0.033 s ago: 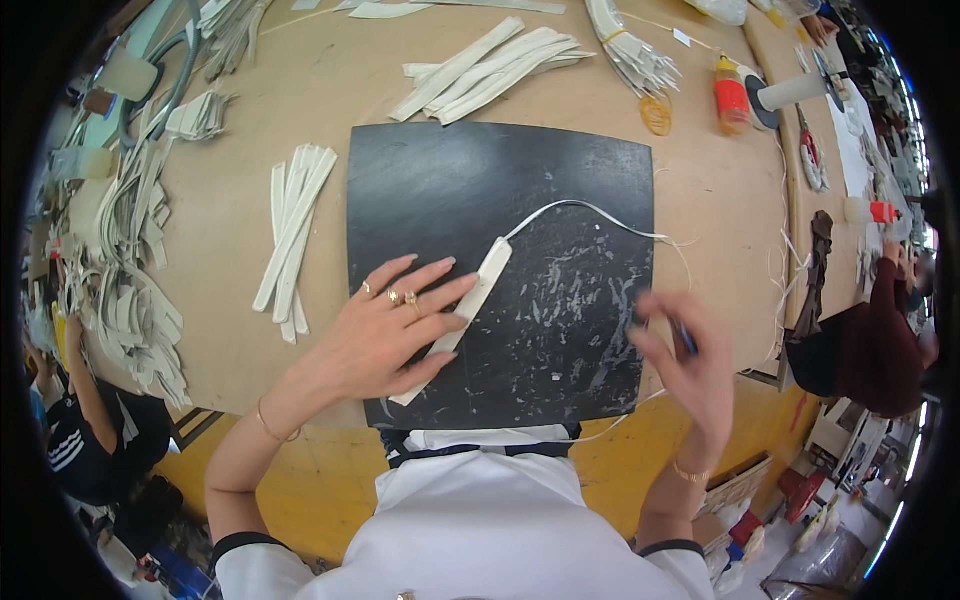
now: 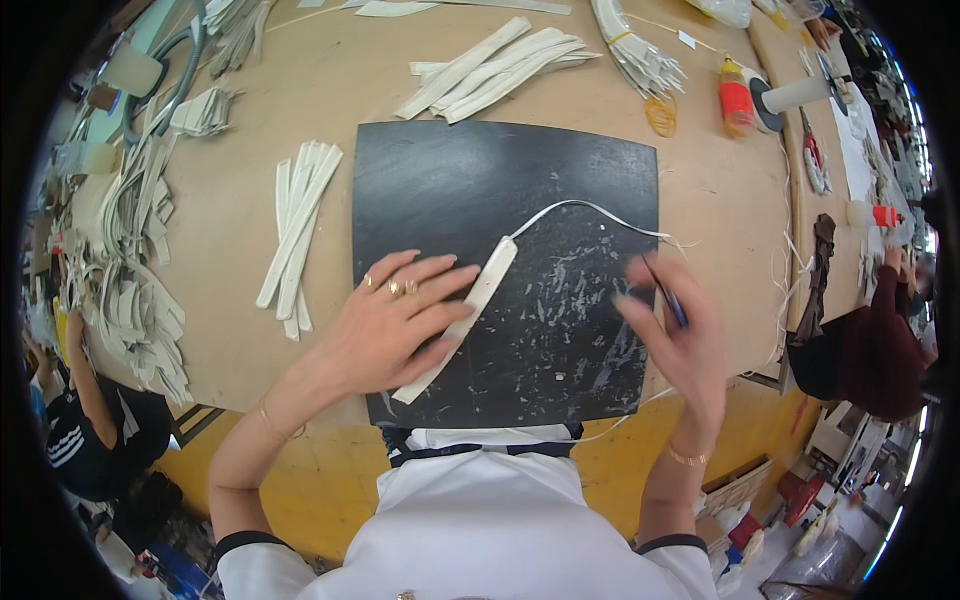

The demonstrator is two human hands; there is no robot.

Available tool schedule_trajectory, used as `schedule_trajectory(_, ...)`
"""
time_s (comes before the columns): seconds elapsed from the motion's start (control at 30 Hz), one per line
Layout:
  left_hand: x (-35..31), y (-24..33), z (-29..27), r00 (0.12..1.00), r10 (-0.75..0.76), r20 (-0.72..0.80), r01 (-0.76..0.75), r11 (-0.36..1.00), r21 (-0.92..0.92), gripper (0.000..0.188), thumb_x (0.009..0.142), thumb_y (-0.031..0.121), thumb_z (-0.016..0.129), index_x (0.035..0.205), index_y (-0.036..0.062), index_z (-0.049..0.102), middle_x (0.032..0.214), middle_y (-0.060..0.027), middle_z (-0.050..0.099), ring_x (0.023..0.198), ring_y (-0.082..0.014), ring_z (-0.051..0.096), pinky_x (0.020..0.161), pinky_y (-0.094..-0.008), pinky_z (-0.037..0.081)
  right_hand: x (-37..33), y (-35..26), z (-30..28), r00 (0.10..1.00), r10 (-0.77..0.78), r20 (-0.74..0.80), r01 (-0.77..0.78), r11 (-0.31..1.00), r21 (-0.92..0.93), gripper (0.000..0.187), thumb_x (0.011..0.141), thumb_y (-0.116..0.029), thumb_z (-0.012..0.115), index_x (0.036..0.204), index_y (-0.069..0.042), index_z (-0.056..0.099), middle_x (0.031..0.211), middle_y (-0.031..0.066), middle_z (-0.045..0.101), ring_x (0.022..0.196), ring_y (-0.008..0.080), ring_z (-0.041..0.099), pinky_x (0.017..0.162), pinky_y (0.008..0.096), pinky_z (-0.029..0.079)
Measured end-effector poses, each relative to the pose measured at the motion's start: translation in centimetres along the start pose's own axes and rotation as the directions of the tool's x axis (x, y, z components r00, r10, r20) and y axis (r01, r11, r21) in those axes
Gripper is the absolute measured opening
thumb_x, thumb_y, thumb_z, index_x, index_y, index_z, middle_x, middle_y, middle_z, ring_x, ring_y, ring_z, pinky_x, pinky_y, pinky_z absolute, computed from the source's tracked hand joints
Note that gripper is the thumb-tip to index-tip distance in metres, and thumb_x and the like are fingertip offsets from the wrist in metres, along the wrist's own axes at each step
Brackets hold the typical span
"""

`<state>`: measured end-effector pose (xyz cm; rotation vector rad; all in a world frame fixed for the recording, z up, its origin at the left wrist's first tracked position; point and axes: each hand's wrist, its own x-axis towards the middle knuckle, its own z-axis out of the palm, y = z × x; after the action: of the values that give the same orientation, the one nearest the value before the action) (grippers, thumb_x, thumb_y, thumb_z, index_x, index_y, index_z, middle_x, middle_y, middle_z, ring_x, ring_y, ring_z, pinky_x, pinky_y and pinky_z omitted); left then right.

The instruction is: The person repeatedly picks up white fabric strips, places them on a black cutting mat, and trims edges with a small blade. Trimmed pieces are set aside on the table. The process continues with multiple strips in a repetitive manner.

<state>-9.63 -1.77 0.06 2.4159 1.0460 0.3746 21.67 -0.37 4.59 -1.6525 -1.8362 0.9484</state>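
On the black mat [image 2: 430, 180] lies a narrow white strip [image 2: 488, 275], slanting from near my body up to the right. A thin white cord [image 2: 575, 202] runs from its upper end toward the mat's right edge. My left hand [image 2: 400, 325] rests along the strip with fingers spread, the fingertips touching it. At the mat's right side my right hand [image 2: 685, 335] is raised, slightly blurred, with a slim, dark, pointed tool [image 2: 672, 298] with a bluish part held in its fingers. Its exact kind cannot be made out.
White strips [image 2: 298, 235] lie left of the mat, and another pile [image 2: 500, 70] lies beyond it. A bundle of strips [image 2: 640, 60], a red-labelled bottle [image 2: 736, 100], a spool [image 2: 795, 97] and red-handled pliers [image 2: 815, 165] sit farther right. Other people work at both sides.
My right hand has shifted slightly left and up, and the tool in it shows more clearly. My left fingers have moved a little on the strip. The whole view has shifted slightly.
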Motion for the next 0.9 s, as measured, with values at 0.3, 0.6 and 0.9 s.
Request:
schedule_trajectory(0.3, 4.4, -1.3, 2.8, 0.943, -0.062, -0.328, 0.097, 0.991, 0.093, 0.035, 0.079, 0.011, 0.074, 0.114, 0.0117, 0.069, 0.105, -0.0056, 0.058, 0.097, -0.025, 0.059, 0.087, -0.0401, 0.045, 10.3, -1.4, 5.0, 0.9, -0.265, 0.346, 0.352, 0.909, -0.221, 0.029, 0.084, -0.027, 0.075, 0.101, -0.003, 0.072, 0.09, 0.0112, 0.067, 0.085, 0.0319, 0.065, 0.075, 0.0407, 0.051)
schedule_trajectory(0.6, 4.0, -2.1, 3.9, 0.951, 0.05, -0.306, 0.048, 0.951, 0.304, 0.029, 0.085, 0.015, 0.062, 0.113, 0.0132, 0.067, 0.111, -0.0032, 0.056, 0.1, -0.0196, 0.056, 0.089, -0.0385, 0.045, 9.5, -1.1, 5.8, 0.922, -0.198, 0.333, 0.251, 0.96, -0.123, 0.019, 0.084, -0.019, 0.074, 0.092, -0.001, 0.072, 0.081, 0.0119, 0.065, 0.074, 0.029, 0.063, 0.067, 0.0377, 0.048)
schedule_trajectory(0.9, 4.0, -1.7, 3.8, 0.955, 0.005, -0.297, 0.094, 0.944, 0.317, 0.028, 0.086, 0.017, 0.062, 0.113, 0.0136, 0.067, 0.113, -0.0033, 0.055, 0.102, -0.0203, 0.054, 0.091, -0.0387, 0.043, 8.3, -0.1, 6.5, 0.919, -0.311, 0.243, 0.345, 0.932, -0.113, 0.02, 0.076, -0.011, 0.076, 0.096, -0.009, 0.073, 0.077, 0.0059, 0.06, 0.068, 0.025, 0.062, 0.061, 0.0341, 0.048)
